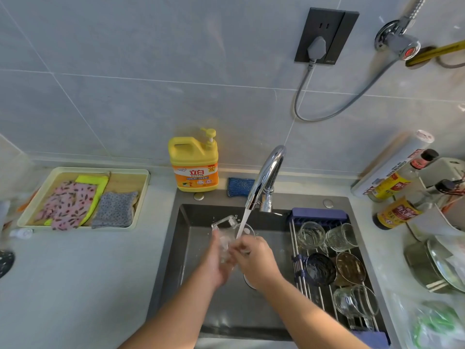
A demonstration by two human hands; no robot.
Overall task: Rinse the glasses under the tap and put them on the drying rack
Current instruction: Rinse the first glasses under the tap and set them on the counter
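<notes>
My left grip (214,263) is curled round a clear square glass (224,226), tipped with its mouth up and away from me so that spray runs off it and back into the sink (191,260). My right grip (256,260) has its fingers bent in close around what looks like a round glass (245,231). The splash blurs the join, so I judge rather than know that it is a second glass and not part of the first. The water stream (242,222) from the tap (266,177) falls right at that round rim, which is why I hold both grips low and together in the middle of the basin: the water reaches inside and the drips stay off the desk (75,285).

The drying rack (299,273) lies across the right side of the sink, just beside my right arm, so each rinsed piece needs only a short carry and drains straight down. It already holds two clear glasses (311,234) at the far end, two dark bowls (320,269) in the middle and a clear mug (356,303) nearest me. I judge the rinsing well along, with these last pieces not yet racked. Wet glass is slippery, so I would keep my fingers wrapped rather than pinching at the rim
</notes>
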